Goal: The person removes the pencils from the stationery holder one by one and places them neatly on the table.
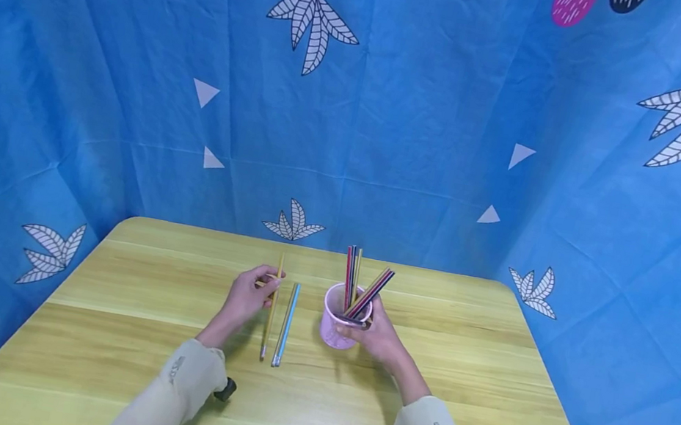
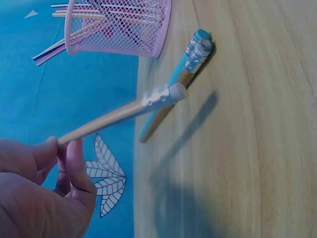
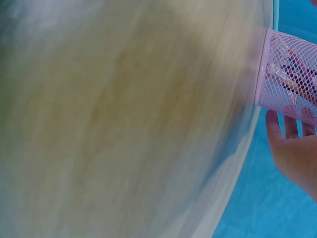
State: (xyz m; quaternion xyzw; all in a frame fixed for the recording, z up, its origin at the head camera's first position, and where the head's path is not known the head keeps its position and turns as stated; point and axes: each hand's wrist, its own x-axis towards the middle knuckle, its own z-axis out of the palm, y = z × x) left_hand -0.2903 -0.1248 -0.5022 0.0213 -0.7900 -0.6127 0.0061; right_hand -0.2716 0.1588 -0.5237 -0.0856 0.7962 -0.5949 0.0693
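My left hand (image 1: 247, 294) pinches a yellow pencil (image 1: 268, 324) between thumb and fingers. In the left wrist view, that pencil (image 2: 111, 116) has its pale eraser end raised over the table, casting a shadow. Just right of it lie a light blue pencil (image 1: 291, 312) and another yellow pencil (image 2: 161, 115), side by side with their erasers toward me. My right hand (image 1: 384, 338) grips a pink mesh pencil cup (image 1: 334, 335) from its right side. Several red, dark and yellow pencils (image 1: 349, 273) stand in the cup, some leaning right. In the right wrist view, fingers touch the mesh cup (image 3: 270, 94).
The light wooden table (image 1: 109, 362) has rounded far corners. A blue cloth (image 1: 392, 139) printed with leaves and triangles hangs behind it and along both sides. Black wrist devices (image 1: 225, 389) show at both cuffs.
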